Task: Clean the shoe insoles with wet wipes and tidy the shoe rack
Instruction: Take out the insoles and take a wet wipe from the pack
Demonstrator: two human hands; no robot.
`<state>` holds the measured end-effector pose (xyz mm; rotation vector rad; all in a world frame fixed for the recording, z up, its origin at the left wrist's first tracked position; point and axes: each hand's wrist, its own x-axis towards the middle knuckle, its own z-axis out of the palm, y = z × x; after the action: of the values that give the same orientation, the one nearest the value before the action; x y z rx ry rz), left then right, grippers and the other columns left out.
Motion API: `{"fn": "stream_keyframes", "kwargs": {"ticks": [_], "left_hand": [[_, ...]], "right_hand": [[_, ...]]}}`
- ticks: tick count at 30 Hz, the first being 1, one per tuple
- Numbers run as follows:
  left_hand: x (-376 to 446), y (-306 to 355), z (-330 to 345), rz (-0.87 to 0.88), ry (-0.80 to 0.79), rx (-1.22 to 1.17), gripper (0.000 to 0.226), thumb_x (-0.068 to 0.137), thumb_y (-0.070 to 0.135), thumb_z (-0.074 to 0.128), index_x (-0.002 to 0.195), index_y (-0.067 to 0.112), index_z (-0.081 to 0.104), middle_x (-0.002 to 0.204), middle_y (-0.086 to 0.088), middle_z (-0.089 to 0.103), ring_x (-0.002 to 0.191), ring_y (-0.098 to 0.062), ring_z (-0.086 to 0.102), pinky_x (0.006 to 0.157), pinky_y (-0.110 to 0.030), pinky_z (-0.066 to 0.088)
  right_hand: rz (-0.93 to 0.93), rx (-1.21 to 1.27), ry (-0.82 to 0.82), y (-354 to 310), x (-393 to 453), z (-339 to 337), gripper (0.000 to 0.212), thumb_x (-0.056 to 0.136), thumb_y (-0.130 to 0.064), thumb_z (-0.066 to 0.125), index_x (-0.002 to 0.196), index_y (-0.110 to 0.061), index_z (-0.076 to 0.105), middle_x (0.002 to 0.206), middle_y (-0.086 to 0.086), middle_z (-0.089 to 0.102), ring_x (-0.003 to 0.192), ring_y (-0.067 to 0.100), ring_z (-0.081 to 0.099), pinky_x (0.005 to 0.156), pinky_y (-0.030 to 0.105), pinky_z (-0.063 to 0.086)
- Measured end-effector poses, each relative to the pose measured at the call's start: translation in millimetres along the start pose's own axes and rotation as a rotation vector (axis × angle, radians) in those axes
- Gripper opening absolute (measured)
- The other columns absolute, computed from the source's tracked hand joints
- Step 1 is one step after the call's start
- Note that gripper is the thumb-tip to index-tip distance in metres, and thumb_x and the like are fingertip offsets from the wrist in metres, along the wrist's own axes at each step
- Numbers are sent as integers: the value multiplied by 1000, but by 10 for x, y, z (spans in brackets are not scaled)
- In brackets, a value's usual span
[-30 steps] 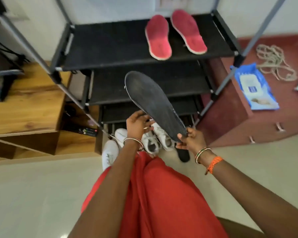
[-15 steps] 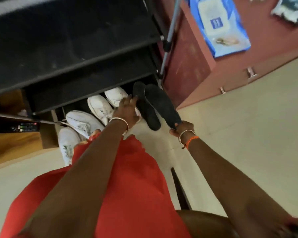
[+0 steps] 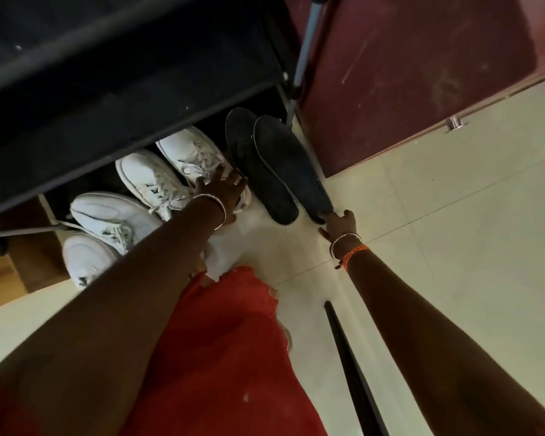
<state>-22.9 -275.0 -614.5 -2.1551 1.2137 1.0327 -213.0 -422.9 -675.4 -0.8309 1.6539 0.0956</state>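
Two black insoles lie side by side on the floor at the rack's lower right, toes under the bottom shelf: the left insole and the right insole. My right hand pinches the heel end of the right insole. My left hand rests with spread fingers on the nearest white sneaker, just left of the insoles. The black shoe rack fills the upper left of the view. No wet wipes are in view.
Several white sneakers stand in a row under the bottom shelf. A maroon cabinet stands right of the rack's grey post. Wooden furniture is at the left. A black strip lies on the pale tiles.
The view has dropped to the floor. My right hand brought the black insole down from in front of the rack to beside the other one. My left hand let go and moved onto a sneaker.
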Motion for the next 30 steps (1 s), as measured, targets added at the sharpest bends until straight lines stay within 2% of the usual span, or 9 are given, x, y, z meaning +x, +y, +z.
{"fn": "stream_keyframes", "kwargs": {"ticks": [2,5,9,13,18,21,25,28,30], "left_hand": [[77,4,-34,0,-52,-34,87,87,32,61,151,23,2,159,-1,-4,145,-30,-7,111,-57,19],[73,2,-41,-6,-86,-57,83,89,30,58,151,24,4,159,-3,-5,145,-31,-7,112,-57,19],[-239,31,-77,50,-40,-83,75,90,25,56,150,19,11,158,-8,1,145,-28,3,113,-50,19],[-699,-67,-186,29,103,-282,73,90,22,55,150,19,13,158,-11,4,145,-28,7,112,-48,24],[-1517,-220,-623,-59,569,-646,61,87,11,54,144,14,33,151,-10,29,139,-25,28,109,-38,32],[-2139,-334,-884,-113,1053,-771,48,77,-1,49,123,12,57,128,-6,55,118,-24,51,91,-30,43],[-2933,-407,-1220,-147,1655,-864,37,70,2,37,98,6,61,106,-6,61,96,-20,57,73,-23,44],[-3331,-522,-1406,-227,1870,-824,38,69,-6,40,99,2,60,110,-11,59,108,-26,53,85,-24,44],[-3463,-720,-1532,-341,1826,-696,49,68,-7,44,114,1,56,124,-15,54,125,-28,42,105,-29,35]], "right_hand": [[31,-46,-51,-10,18,13,53,85,-1,59,134,-5,38,118,15,43,98,24,44,82,30,53],[0,-166,-41,-38,-8,78,17,84,5,57,98,-3,52,106,16,49,93,26,48,51,21,52],[-102,-275,-48,-148,-250,155,19,83,-3,57,101,-10,54,99,17,57,81,31,57,67,40,54],[-490,-481,-148,-349,-947,205,17,79,0,58,87,-14,64,93,16,68,84,29,64,81,42,54],[-1061,-628,-228,-689,-2012,280,25,78,6,49,83,-8,69,81,11,71,76,23,66,72,27,49],[-1350,-645,-262,-898,-2734,319,24,77,5,52,81,-12,69,79,5,70,71,17,64,68,28,51],[-1738,-556,-202,-1131,-3607,375,24,72,5,51,81,-11,66,82,1,64,81,20,58,72,29,47],[-1941,-465,-94,-1263,-4127,442,30,72,8,52,94,-7,65,95,4,62,95,20,52,81,23,43],[-2047,-510,-55,-1389,-4372,569,39,77,4,56,114,-5,60,115,10,59,112,22,48,97,27,40]]}}
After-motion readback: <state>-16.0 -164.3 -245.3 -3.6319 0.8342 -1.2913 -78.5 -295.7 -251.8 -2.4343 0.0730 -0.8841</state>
